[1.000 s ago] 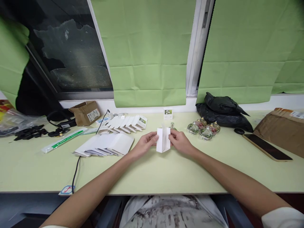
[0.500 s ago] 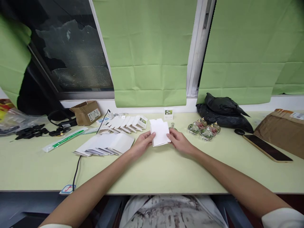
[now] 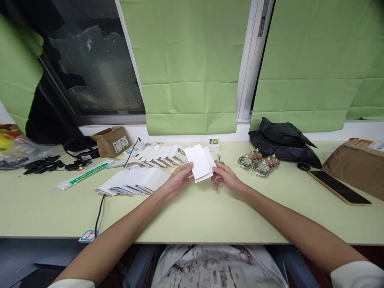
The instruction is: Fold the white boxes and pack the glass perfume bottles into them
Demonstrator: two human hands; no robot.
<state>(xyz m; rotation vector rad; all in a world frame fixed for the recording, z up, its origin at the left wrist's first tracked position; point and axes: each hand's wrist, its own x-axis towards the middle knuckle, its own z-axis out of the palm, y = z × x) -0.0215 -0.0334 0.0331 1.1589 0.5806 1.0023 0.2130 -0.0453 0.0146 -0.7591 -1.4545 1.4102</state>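
Observation:
Above the middle of the table, my left hand [image 3: 179, 179] and my right hand [image 3: 227, 179] hold a flattened white carton [image 3: 198, 162] between them. My left thumb and fingers grip its left edge; my right thumb and forefinger pinch its right edge, with the other fingers curled below. The carton is tilted, with two layers showing on the right. To the left lies a fanned pile of flat white cartons [image 3: 135, 181]. Behind that pile is a row of formed white boxes [image 3: 156, 155]. A small glass bottle [image 3: 219, 159] stands behind my right hand.
A small white box [image 3: 214, 143] with a picture stands at the back. Several glass ornaments [image 3: 258, 163] lie right of centre, before black plastic bags [image 3: 282, 144]. A phone [image 3: 339, 187] and brown parcel [image 3: 357, 166] are far right. A brown carton [image 3: 110, 142] and black cable [image 3: 99, 216] are left.
The carton has tilted to the left and its layers have spread apart at the right. My right hand's lower fingers have come away from it. The view has shifted slightly.

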